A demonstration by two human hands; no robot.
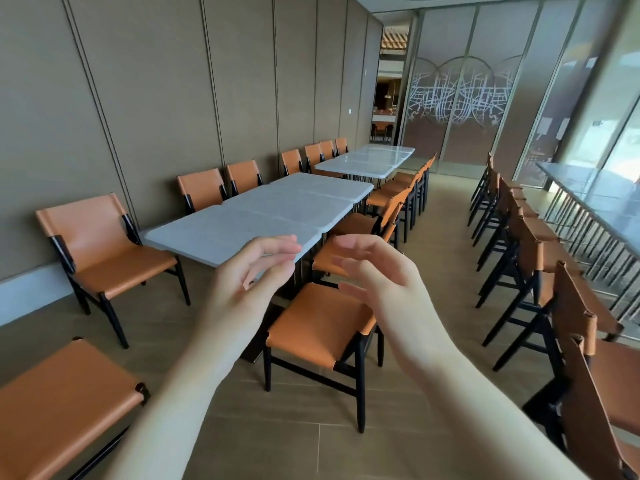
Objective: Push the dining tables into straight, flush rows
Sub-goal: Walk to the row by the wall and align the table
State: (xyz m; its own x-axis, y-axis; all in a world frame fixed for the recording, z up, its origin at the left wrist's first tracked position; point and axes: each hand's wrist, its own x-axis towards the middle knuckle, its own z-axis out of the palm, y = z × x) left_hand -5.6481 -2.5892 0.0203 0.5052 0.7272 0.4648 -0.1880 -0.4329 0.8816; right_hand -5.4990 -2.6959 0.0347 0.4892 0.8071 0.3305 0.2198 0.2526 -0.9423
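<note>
A row of white marble-topped dining tables (263, 216) runs away from me at centre, its tops slightly staggered at the joints. A second group of white tables (367, 161) stands farther back, apart from the first. My left hand (249, 278) and my right hand (377, 282) are raised in the air in front of the near table's end, palms facing each other, fingers loosely curled and apart. Neither hand touches a table or holds anything.
Orange leather chairs with black legs line both sides; one chair (322, 327) stands at the near table's end, below my hands. Another chair (104, 251) sits at left by the wall. A further chair row (519, 244) and a long table (595, 199) stand at right.
</note>
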